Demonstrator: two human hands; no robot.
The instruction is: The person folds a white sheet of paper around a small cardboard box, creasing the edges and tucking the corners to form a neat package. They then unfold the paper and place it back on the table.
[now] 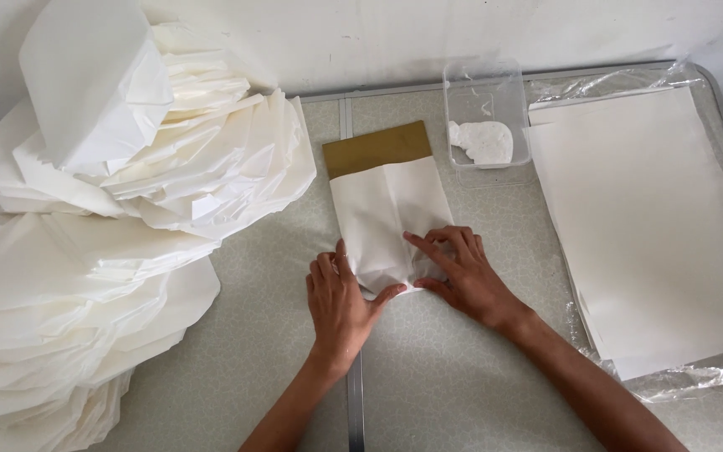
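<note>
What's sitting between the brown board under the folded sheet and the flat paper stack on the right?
In the head view, a clear plastic tub holding white paste stands between the brown board and the flat paper stack.

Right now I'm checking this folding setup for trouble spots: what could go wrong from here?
The tall heap of folded white paper leans close to the half-folded sheet and may slide onto it. The open tub of white paste sits right beside that sheet and could smear it. Both hands press only its near end, so the fold might skew.
</note>
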